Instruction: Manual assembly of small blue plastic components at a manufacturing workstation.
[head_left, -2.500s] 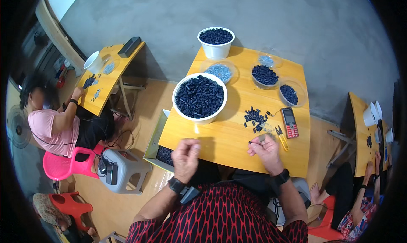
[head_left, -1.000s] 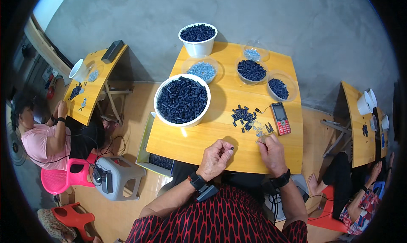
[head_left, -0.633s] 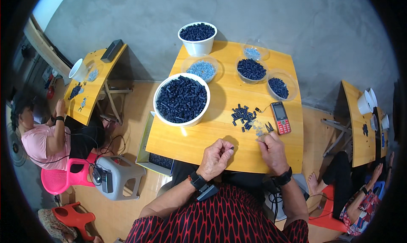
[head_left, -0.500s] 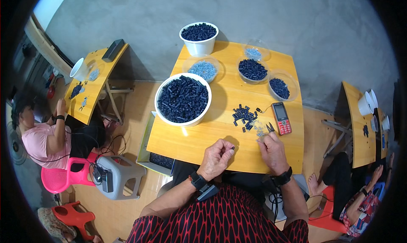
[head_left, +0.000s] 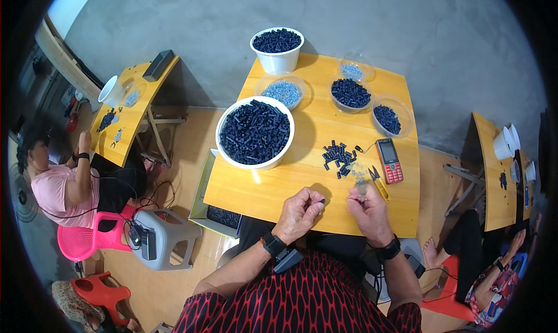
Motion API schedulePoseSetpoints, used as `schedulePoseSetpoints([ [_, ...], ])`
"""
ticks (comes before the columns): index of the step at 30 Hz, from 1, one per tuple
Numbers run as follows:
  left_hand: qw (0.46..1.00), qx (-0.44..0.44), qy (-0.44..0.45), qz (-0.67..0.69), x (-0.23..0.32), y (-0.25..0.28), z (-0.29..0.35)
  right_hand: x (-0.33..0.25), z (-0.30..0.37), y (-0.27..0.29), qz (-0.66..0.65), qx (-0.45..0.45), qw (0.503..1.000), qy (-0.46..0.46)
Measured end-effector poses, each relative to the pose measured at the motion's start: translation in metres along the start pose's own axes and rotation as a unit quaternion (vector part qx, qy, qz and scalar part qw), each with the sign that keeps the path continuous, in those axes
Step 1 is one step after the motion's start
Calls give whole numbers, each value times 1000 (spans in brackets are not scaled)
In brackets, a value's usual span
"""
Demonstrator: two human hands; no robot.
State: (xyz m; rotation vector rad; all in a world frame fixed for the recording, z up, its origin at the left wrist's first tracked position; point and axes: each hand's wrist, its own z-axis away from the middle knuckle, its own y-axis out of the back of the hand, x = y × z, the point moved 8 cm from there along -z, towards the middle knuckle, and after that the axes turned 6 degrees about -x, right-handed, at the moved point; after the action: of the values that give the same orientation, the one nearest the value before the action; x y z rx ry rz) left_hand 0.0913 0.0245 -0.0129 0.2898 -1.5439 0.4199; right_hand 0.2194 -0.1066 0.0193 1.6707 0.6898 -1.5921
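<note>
My left hand [head_left: 297, 217] is closed in a pinch around a small black plastic piece [head_left: 322, 201], whose end pokes out past the fingertips. To its right, my right hand [head_left: 372, 218] has thumb and fingers drawn together over a few small clear and silvery pieces [head_left: 360, 181]; whatever lies between its fingertips is too small to make out. Beside that hand, yellow-handled thread snips [head_left: 380, 186] rest on the wooden table [head_left: 273, 196]. Just beyond is a loose pile of short black tubular pieces [head_left: 339, 157].
A red and black keypad phone [head_left: 389, 161] lies at the right. White buckets [head_left: 254, 165] [head_left: 278, 63] full of black pieces stand left and far left. Clear bowls [head_left: 350, 108] hold black or silvery-blue parts. A box [head_left: 216, 228] is below the table's left edge. Other people sit at side tables.
My right hand has shifted left, off the snips, whose yellow handles are now uncovered. My left hand keeps its pinch on the black piece. The view has tilted slightly.
</note>
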Motion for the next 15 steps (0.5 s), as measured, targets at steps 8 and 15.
schedulePoseSetpoints([
  [8,999,-4,10,44,-3,-1,0,-13,-10,-33,-46,-74,996,20],
  [15,999,-13,22,36,-5,-2,-1,2,-17,-37,-80,-56,995,23],
])
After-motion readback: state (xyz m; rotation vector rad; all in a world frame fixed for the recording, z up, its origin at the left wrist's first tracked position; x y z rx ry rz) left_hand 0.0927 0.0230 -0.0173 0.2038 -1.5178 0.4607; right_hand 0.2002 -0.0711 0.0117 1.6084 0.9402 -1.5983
